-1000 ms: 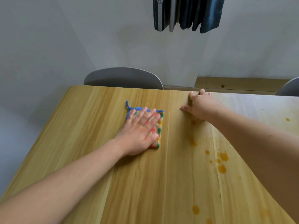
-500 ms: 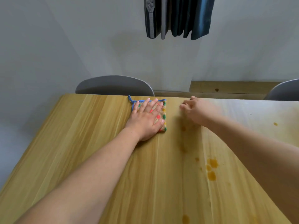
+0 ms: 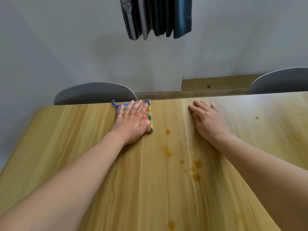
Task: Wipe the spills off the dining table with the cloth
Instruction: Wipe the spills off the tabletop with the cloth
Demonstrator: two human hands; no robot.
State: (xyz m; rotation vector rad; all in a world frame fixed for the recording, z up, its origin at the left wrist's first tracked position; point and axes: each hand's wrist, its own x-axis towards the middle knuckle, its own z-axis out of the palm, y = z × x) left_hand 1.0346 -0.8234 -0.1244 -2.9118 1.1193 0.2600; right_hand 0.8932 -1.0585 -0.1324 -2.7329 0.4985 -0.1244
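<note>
The dining table (image 3: 83,164) fills most of what I see, pale wood running away from me to its far edge. My left hand (image 3: 131,124) lies flat with fingers spread, pressing the cloth (image 3: 148,114) down right at that far edge, its blue loop poking over the rim. My right hand (image 3: 208,122) rests open on bare wood well to the side, bracing me. The spills (image 3: 196,164) sit nearer me, between my arms: amber drops, the closest one (image 3: 168,131) just beside the cloth's near corner. To wipe well I should keep my palm weight even and draw the cloth back through the drops in one overlapping pass. A faint smear beside them may be glare; I cannot tell.
</note>
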